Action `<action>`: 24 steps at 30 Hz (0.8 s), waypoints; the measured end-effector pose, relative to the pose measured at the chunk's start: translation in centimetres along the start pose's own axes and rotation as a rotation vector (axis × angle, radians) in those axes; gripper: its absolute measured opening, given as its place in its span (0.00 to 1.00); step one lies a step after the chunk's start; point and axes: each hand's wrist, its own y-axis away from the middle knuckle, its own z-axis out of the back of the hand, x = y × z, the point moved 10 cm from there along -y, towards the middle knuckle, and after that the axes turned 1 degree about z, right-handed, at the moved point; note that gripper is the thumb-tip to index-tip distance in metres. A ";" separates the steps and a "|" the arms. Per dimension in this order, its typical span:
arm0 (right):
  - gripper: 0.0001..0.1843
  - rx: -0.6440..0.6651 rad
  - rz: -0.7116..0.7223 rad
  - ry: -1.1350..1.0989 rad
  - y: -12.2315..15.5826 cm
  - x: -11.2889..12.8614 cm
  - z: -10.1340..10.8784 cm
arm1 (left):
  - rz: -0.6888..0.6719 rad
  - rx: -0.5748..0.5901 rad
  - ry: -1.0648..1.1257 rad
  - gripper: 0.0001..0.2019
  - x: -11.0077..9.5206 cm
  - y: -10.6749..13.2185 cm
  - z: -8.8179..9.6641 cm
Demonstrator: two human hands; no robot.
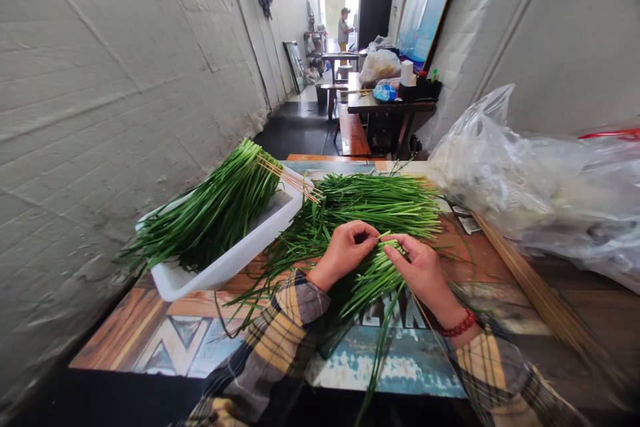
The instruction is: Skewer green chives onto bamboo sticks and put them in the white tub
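Note:
My left hand (347, 250) is closed in a pinch on the pale end of a garlic chive. Close beside it, the curled fingers of my right hand (423, 273) grip the cut ends of a small bunch of chives (367, 287). A thin bamboo stick (433, 323) slants down from under my right palm; the fingers hide its upper part. Just beyond both hands lies a pile of loose chives (385, 203). Skewered chives (215, 207) fill a white tray (215, 277) on the left, with the sticks' ends poking out over its right rim.
Bundled bamboo skewers (535, 280) lie on the right of the wooden table (115, 330). Clear plastic bags (545, 180) bulge behind them. White walls flank the room. Farther back are another table (365, 103) with bags, a bench (353, 130) and a person (344, 28).

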 end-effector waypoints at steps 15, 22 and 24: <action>0.13 0.005 -0.022 -0.042 0.0 -1.2 -0.3 | -0.037 0.014 -0.004 0.05 -0.2 0.0 -0.1; 0.14 0.006 -0.039 -0.045 0.0 -1.6 -0.5 | -0.084 0.018 -0.037 0.05 -0.7 0.1 0.0; 0.14 0.005 -0.036 -0.032 0.0 -1.6 -0.4 | -0.098 0.014 -0.045 0.06 -0.9 0.1 0.0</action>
